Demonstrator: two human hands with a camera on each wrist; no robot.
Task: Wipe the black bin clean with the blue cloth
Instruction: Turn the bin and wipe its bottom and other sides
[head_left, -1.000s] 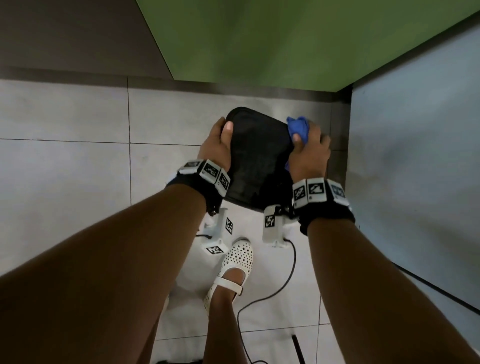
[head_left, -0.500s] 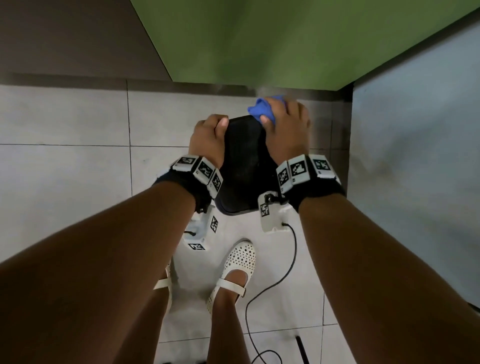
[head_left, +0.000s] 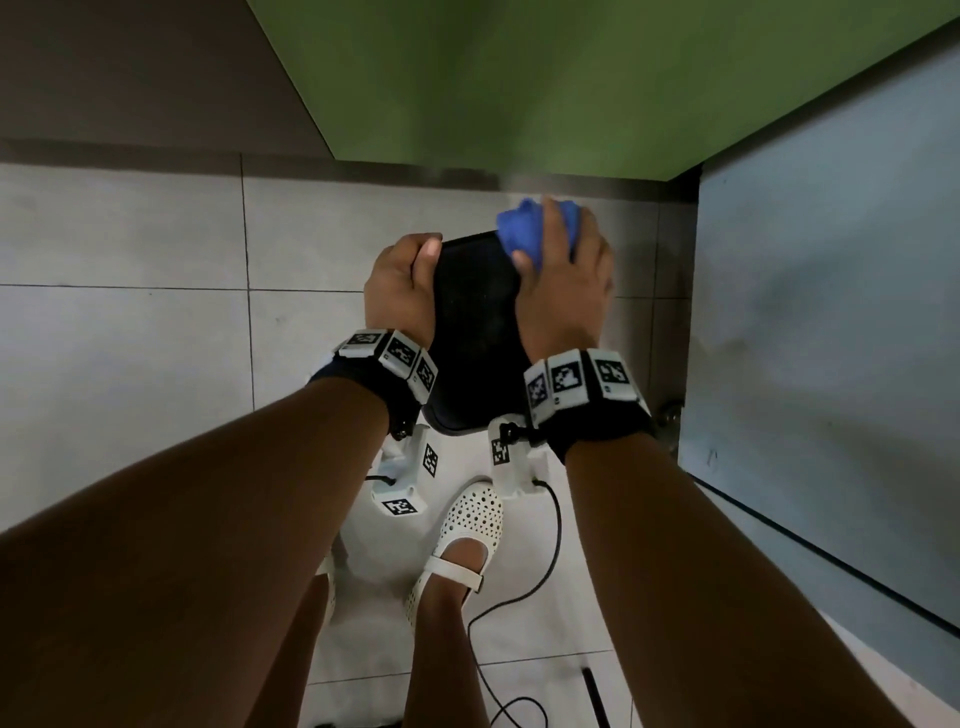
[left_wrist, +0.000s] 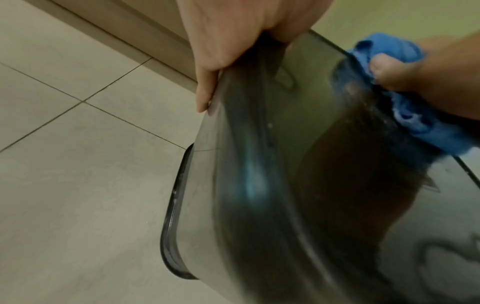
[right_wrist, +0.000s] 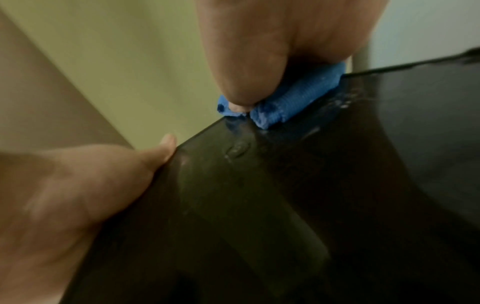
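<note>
Black bin (head_left: 475, 332) stands on the tiled floor (head_left: 130, 332) in a corner, near a green wall (head_left: 519, 78) and a grey panel (head_left: 831, 312) on the right, and it sits between the two hands. Left hand (head_left: 400, 291) grips the bin's left edge, with the thumb lying on the glossy top face and the fingers (left_wrist: 205, 90) curled down the side wall. Right hand (head_left: 566, 291) is closed round the bunched blue cloth (head_left: 524, 234) and presses it on the far right corner of the bin's top; folds of cloth stick out beyond the fingers and past the far edge. In the right wrist view the cloth (right_wrist: 293, 98) is squeezed between the hand and the black surface, right at the rim, and faint streaks show on the plastic beside it. In the left wrist view the cloth (left_wrist: 415, 115) drapes along the bin's right edge, and the shiny lid reflects it as a blue smear. Both wrists carry black bands with white marker blocks (head_left: 576, 379). A white perforated shoe (head_left: 467, 525) is planted on the floor just below the bin, and a thin black cable (head_left: 556, 525) runs down from the right wrist unit across the tiles.
</note>
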